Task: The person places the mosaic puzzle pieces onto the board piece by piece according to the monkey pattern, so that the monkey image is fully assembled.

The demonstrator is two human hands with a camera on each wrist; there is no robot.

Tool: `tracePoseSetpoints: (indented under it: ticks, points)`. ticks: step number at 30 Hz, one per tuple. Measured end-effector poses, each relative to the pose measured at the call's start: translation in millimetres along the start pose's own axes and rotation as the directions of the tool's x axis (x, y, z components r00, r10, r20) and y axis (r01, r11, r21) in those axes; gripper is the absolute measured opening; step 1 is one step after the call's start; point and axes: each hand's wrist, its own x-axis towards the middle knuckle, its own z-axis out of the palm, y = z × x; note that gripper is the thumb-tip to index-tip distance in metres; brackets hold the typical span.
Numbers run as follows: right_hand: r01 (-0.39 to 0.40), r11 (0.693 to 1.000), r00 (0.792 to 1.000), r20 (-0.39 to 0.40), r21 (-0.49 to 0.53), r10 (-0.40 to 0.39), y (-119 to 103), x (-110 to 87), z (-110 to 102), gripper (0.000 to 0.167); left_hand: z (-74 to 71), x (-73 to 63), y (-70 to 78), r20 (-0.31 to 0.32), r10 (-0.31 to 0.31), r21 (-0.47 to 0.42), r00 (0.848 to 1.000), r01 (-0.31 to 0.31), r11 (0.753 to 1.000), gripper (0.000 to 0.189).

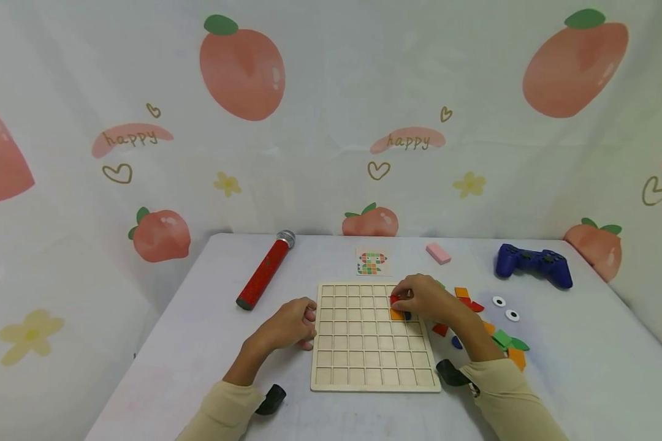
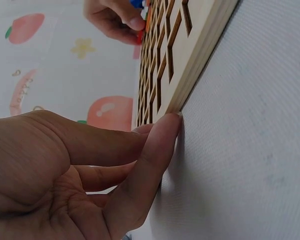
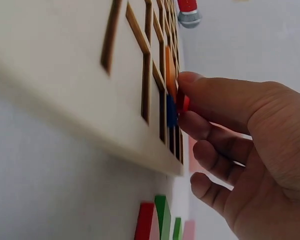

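A light wooden grid board (image 1: 358,343) lies on the table, its square cells mostly bare. My left hand (image 1: 293,323) holds the board's left edge, thumb and fingertips against the rim in the left wrist view. Over the upper right cells, my right hand (image 1: 427,298) pinches a small red tile (image 3: 183,101) between thumb and forefinger. An orange tile (image 1: 397,314) sits in a cell just below it, with a dark blue piece (image 3: 171,111) beside the orange one. The fingers partly cover the red tile in the head view.
A picture card (image 1: 372,262) lies behind the board. Red microphone (image 1: 266,271) at left; pink block (image 1: 438,253) and blue game controller (image 1: 533,264) at the back right. Loose coloured pieces (image 1: 502,339) and two white eye discs (image 1: 512,315) are scattered right of the board.
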Motion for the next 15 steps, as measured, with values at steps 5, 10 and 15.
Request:
tracePoseSetpoints:
  ticks: [5, 10, 15]
  points:
    - [0.012, 1.000, 1.000, -0.008, -0.009, -0.012, -3.6, 1.5, 1.9, 0.024, 0.0, 0.9, -0.9, 0.001, 0.012, 0.009, 1.000, -0.012, 1.000, 0.048]
    - [0.015, 1.000, 1.000, -0.009, 0.004, -0.015, -5.6, 0.8, 2.0, 0.023, -0.3, 1.3, -1.6, 0.000, 0.006, 0.008, 1.000, -0.006, 1.000, 0.048]
    - [0.006, 1.000, 1.000, -0.003, 0.020, -0.006, -6.2, -1.2, 1.4, 0.022, -0.2, 0.9, -1.5, 0.000, 0.003, 0.003, 1.000, -0.003, 1.000, 0.048]
